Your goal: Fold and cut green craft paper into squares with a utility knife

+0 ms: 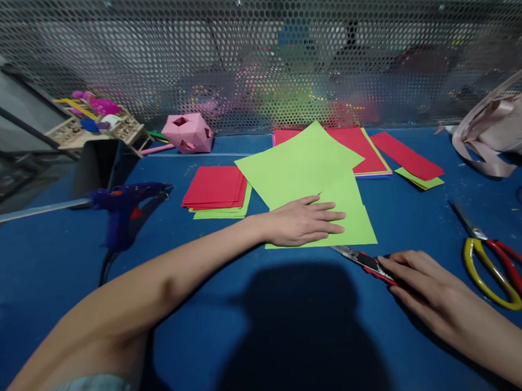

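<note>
My left hand lies flat, fingers stretched out, on light green paper in the middle of the blue table. Another light green sheet sits turned at an angle on the far side, overlapping that paper. In my right hand is a red and black utility knife, gripped near its rear end. Its metal blade points left and reaches the near edge of the green paper; whether the tip is under the sheet I cannot tell.
Red and green squares are stacked at left, near a blue glue gun. Behind stand a pink paper polyhedron and a perforated metal panel. Red strips and large scissors lie at right, with a pale bag beyond.
</note>
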A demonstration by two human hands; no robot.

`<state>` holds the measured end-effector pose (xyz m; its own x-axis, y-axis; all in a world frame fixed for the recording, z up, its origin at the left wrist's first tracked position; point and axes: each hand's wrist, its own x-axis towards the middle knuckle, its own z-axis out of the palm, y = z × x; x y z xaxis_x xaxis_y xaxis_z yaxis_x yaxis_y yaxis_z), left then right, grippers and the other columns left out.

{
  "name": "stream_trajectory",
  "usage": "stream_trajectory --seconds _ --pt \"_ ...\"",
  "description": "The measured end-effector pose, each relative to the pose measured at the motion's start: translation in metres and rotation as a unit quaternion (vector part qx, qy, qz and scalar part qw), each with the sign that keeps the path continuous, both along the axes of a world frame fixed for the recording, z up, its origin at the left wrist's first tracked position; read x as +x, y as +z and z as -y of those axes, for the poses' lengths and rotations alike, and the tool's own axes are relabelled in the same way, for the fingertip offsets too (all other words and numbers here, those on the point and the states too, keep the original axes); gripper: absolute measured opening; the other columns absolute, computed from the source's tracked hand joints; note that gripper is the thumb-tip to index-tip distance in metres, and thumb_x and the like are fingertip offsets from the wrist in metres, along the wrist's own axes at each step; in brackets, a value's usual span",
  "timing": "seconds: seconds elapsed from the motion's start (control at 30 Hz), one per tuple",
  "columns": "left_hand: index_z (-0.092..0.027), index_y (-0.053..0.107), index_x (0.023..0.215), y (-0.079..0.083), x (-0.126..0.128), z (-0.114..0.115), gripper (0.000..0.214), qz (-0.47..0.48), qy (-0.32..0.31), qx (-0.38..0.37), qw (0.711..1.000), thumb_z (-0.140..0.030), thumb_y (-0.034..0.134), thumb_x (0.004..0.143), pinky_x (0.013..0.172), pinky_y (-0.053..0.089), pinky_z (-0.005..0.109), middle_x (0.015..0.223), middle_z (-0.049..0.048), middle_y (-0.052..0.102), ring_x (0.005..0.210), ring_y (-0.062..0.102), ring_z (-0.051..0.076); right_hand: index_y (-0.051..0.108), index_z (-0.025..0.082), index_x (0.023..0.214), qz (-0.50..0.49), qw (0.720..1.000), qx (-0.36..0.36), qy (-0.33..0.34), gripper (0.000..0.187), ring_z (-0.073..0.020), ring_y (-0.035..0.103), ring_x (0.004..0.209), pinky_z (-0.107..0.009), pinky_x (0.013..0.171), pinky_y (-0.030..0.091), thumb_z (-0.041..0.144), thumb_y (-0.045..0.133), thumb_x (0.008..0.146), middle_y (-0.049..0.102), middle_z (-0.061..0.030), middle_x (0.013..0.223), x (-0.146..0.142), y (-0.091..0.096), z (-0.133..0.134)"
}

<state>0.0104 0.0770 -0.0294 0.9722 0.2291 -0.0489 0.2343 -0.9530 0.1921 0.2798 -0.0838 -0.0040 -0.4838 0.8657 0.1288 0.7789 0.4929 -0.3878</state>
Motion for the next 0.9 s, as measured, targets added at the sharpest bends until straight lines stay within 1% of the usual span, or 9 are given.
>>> stream_trajectory --seconds 0.07,0.17,0.33,0.47,0.63,0.8,0.9 --pt "-0.03 0.045 0.144 0.0 0.0 0.0 0.044 0.001 -0.003 0.0 1.0 -0.037 0.03 0.103 0.123 0.008 0.042 0.158 -0.0039 0.028 0.149 0.019 0.019 0.058 0.022 0.133 0.003 1.0 0.003 -0.001 0.039 -0.0209 0.064 0.098 -0.031 0.081 0.057 0.029 0.049 0.097 0.065 -0.0107 0.108 -0.001 0.0 0.002" --pt "-0.029 0.046 0.143 0.001 0.0 0.001 0.044 0.005 -0.002 -0.002 1.0 -0.037 0.03 0.103 0.123 0.009 0.043 0.158 -0.003 0.029 0.149 0.019 0.02 0.059 0.02 0.131 0.002 1.0 0.005 -0.004 0.037 -0.0218 0.064 0.099 -0.032 0.083 0.057 0.028 0.048 0.097 0.064 -0.0118 0.109 -0.003 -0.001 0.004" --pt "-0.031 0.047 0.142 0.001 0.0 0.001 0.042 0.019 0.002 -0.014 1.0 -0.035 0.033 0.102 0.123 0.01 0.043 0.157 -0.0028 0.033 0.148 0.022 0.02 0.059 0.022 0.131 -0.006 1.0 -0.006 -0.007 0.037 -0.0229 0.064 0.099 -0.035 0.083 0.057 0.028 0.046 0.097 0.065 -0.0122 0.109 -0.007 -0.002 0.004" --pt "-0.031 0.046 0.143 0.001 0.001 0.001 0.043 0.006 0.0 -0.011 1.0 -0.036 0.031 0.103 0.123 0.009 0.042 0.158 -0.0037 0.03 0.149 0.019 0.02 0.058 0.022 0.132 -0.005 1.0 -0.003 -0.002 0.037 -0.0219 0.064 0.097 -0.033 0.081 0.057 0.027 0.047 0.097 0.065 -0.0114 0.108 -0.009 0.0 0.003" --pt "-0.03 0.045 0.144 0.0 0.0 0.0 0.044 0.003 0.003 -0.003 1.0 -0.037 0.03 0.103 0.123 0.008 0.04 0.158 -0.0041 0.029 0.149 0.019 0.019 0.06 0.019 0.128 0.0 1.0 -0.004 0.002 0.035 -0.0214 0.063 0.098 -0.032 0.082 0.057 0.026 0.046 0.097 0.064 -0.012 0.107 -0.011 0.001 0.002" --pt "-0.028 0.046 0.144 0.0 0.0 0.0 0.044 0.006 -0.004 0.0 1.0 -0.037 0.029 0.103 0.123 0.009 0.042 0.158 -0.0032 0.029 0.149 0.019 0.021 0.058 0.02 0.129 0.001 1.0 -0.012 0.004 0.035 -0.0209 0.063 0.098 -0.032 0.083 0.057 0.026 0.046 0.097 0.064 -0.0111 0.107 -0.014 0.0 0.003" --pt "-0.028 0.044 0.144 0.0 0.0 0.0 0.045 0.0 -0.002 0.007 1.0 -0.038 0.028 0.104 0.123 0.008 0.042 0.159 -0.0035 0.028 0.149 0.018 0.02 0.058 0.019 0.129 0.001 1.0 -0.013 0.01 0.035 -0.0209 0.063 0.098 -0.032 0.083 0.057 0.025 0.046 0.097 0.064 -0.0116 0.107 -0.016 0.0 0.002"
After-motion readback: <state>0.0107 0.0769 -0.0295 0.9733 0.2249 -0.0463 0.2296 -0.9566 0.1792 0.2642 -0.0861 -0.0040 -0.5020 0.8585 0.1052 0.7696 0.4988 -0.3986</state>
